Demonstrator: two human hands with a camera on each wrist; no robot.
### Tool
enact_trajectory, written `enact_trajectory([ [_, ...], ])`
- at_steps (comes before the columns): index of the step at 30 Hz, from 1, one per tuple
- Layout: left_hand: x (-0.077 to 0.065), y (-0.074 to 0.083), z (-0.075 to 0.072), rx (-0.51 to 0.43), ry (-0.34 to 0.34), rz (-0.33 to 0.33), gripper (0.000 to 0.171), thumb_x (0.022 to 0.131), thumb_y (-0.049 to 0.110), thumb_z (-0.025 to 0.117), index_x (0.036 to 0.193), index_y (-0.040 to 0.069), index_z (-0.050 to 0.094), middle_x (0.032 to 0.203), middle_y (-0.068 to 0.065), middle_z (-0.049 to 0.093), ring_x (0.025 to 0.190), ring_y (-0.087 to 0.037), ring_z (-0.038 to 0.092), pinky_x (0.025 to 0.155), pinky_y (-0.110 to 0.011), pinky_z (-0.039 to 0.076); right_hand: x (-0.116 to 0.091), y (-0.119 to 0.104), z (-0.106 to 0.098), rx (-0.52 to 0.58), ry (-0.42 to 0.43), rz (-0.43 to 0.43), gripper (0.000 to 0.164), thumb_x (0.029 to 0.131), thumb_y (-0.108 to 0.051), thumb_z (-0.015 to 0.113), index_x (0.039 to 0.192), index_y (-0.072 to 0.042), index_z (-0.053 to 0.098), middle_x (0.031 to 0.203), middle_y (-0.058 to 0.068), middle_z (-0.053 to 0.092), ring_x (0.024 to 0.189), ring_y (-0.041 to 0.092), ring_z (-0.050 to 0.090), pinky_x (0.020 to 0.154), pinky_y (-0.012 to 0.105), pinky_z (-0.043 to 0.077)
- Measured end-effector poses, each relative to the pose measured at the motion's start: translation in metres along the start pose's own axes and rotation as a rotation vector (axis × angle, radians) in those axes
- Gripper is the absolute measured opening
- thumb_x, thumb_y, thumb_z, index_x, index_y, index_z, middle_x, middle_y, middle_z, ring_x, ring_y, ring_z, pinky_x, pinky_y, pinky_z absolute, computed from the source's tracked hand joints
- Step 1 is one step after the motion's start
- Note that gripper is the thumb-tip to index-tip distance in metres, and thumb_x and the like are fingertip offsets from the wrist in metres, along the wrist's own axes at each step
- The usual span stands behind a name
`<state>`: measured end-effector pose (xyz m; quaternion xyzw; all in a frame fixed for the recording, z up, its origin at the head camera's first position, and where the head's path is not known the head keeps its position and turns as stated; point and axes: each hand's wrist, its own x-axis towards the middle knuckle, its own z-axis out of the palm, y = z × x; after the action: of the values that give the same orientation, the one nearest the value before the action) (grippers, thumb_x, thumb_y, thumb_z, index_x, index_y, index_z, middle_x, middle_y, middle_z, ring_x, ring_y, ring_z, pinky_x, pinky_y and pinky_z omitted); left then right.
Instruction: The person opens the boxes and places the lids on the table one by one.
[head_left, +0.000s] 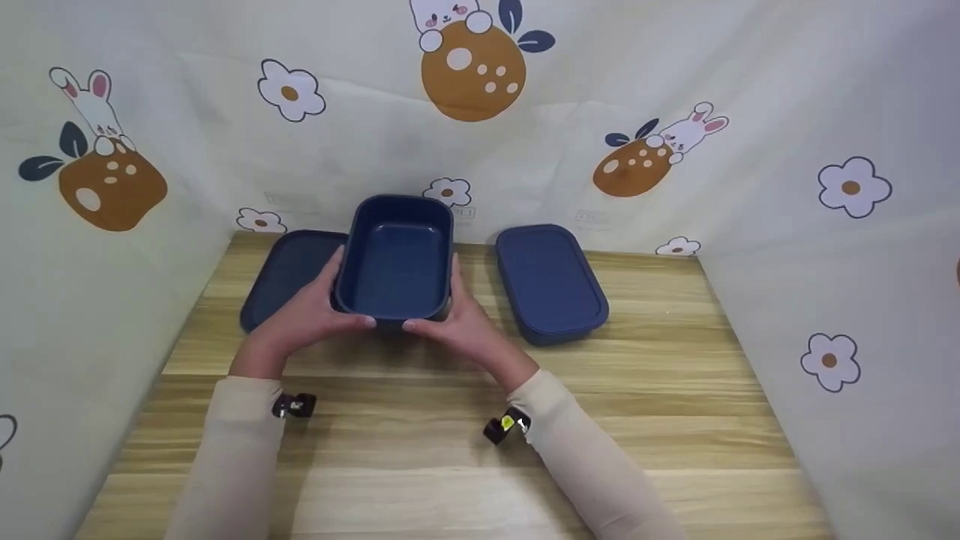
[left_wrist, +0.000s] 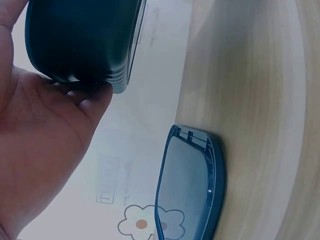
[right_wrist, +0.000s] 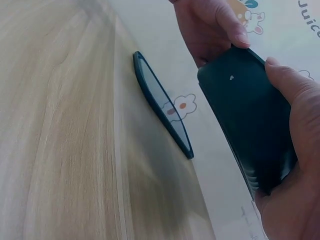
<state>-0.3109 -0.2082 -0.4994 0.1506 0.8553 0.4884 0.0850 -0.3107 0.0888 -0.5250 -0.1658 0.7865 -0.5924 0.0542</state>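
Both hands hold a deep, dark blue rectangular food container [head_left: 397, 262] between them, its open top tilted toward the head camera. My left hand [head_left: 311, 319] grips its left side, the thumb along the near wall. On the opposite side my right hand [head_left: 469, 322] does the same, and the two thumb tips come close together at the front. Nothing shows inside the container. Both wrist views show the container [right_wrist: 245, 110] raised off the table. Behind my left hand a flat dark blue lid [head_left: 289, 274] lies on the table, partly hidden by the container.
A second blue container with its lid on [head_left: 551, 277] stands to the right of my right hand. The wood-grain table [head_left: 405, 465] ends at a pale printed cloth [head_left: 360, 142] at the back, with more cloth on both sides.
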Motion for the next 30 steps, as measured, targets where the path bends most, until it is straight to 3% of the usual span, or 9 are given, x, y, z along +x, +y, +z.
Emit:
enact_trajectory([
  [8,0.003,-0.002,-0.008,0.004,0.003,-0.022,0.138,0.086,0.034,0.097,0.179,0.023,-0.004,0.181,-0.023,0.021,0.156,-0.041,0.036,0.128,-0.065,0.026,0.007,-0.002,0.007,0.04,0.003,0.011,0.144,0.083,-0.036,0.1,0.179,-0.019,-0.006,0.185,0.006,0.007,0.167,0.016,0.016,0.134,0.036,0.014],
  [17,0.008,-0.002,-0.015,-0.001,0.008,-0.011,0.139,0.084,0.036,0.098,0.179,0.025,-0.002,0.181,-0.021,0.021,0.156,-0.041,0.035,0.127,-0.066,0.027,0.014,-0.003,0.01,0.005,0.023,-0.002,0.146,0.081,-0.04,0.102,0.179,-0.02,-0.004,0.185,0.004,0.006,0.167,0.017,0.016,0.134,0.038,0.017],
  [30,0.009,-0.006,-0.019,0.028,0.007,0.006,0.136,0.085,0.031,0.096,0.179,0.018,0.0,0.181,-0.023,0.02,0.157,-0.04,0.033,0.129,-0.062,0.024,0.019,0.002,0.016,0.051,0.016,-0.033,0.143,0.083,-0.031,0.101,0.179,-0.023,-0.005,0.185,0.006,0.011,0.166,0.017,0.02,0.134,0.038,0.017],
])
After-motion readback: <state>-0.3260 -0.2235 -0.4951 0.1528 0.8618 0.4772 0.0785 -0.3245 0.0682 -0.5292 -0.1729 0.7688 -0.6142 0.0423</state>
